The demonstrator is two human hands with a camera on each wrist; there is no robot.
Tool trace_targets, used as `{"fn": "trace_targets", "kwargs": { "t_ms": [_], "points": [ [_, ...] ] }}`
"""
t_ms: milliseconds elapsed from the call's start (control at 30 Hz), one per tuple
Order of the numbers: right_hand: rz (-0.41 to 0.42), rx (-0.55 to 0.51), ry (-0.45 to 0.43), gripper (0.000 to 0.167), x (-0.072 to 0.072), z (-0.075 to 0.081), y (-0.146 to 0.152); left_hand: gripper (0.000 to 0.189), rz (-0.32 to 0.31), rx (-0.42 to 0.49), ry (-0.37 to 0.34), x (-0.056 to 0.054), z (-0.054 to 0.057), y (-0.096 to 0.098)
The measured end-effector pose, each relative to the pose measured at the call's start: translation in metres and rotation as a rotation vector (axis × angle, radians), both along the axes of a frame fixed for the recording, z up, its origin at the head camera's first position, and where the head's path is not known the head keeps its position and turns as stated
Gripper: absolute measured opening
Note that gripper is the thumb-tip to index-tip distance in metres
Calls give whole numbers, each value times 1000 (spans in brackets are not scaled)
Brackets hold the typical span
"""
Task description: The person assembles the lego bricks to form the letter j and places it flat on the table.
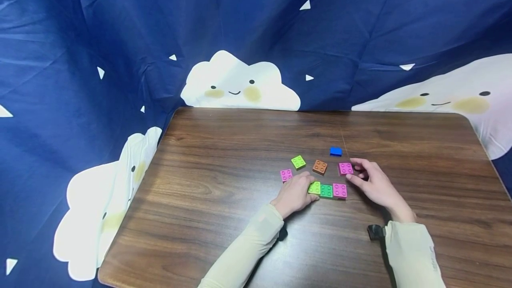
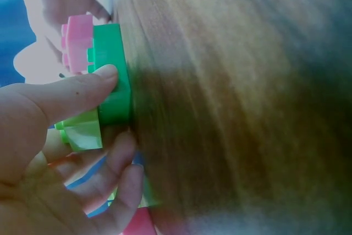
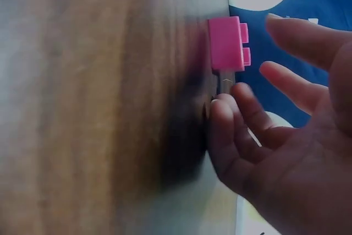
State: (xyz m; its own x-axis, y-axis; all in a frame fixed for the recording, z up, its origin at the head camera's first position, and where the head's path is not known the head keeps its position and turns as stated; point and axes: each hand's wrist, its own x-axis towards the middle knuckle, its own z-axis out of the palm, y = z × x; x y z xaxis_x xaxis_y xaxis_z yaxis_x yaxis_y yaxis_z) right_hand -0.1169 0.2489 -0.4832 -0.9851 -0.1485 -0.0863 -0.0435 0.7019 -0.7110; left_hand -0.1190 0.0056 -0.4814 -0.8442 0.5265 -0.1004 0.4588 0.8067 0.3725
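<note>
In the head view, my left hand [image 1: 296,194] grips a joined piece of toy building bricks. It has a lime brick [image 1: 314,188] and a pink brick [image 1: 340,190] on top of a longer green brick [image 1: 326,191]. The left wrist view shows my thumb on the side of the green brick and the fingers around the lime end. My right hand [image 1: 376,184] is beside a loose pink brick [image 3: 226,43], thumb and forefinger spread. A gap shows between the fingers and that brick in the right wrist view.
Behind the joined piece lie a brown brick [image 1: 319,167], a lime brick [image 1: 298,162] and a blue brick [image 1: 335,151]. Another pink brick [image 1: 286,175] lies just beyond my left hand. A blue curtain [image 1: 256,21] hangs behind the wooden table [image 1: 208,154].
</note>
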Motion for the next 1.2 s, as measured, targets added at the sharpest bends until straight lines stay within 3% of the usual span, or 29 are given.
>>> {"fn": "trace_targets", "kwargs": {
  "t_ms": [533, 1200],
  "points": [
    [113, 56, -66, 57, -14, -1, 1, 35, -2, 12, 10, 2, -1, 0],
    [84, 83, -8, 34, -12, 0, -3, 36, 1, 10, 21, 2, -1, 0]
  ]
}}
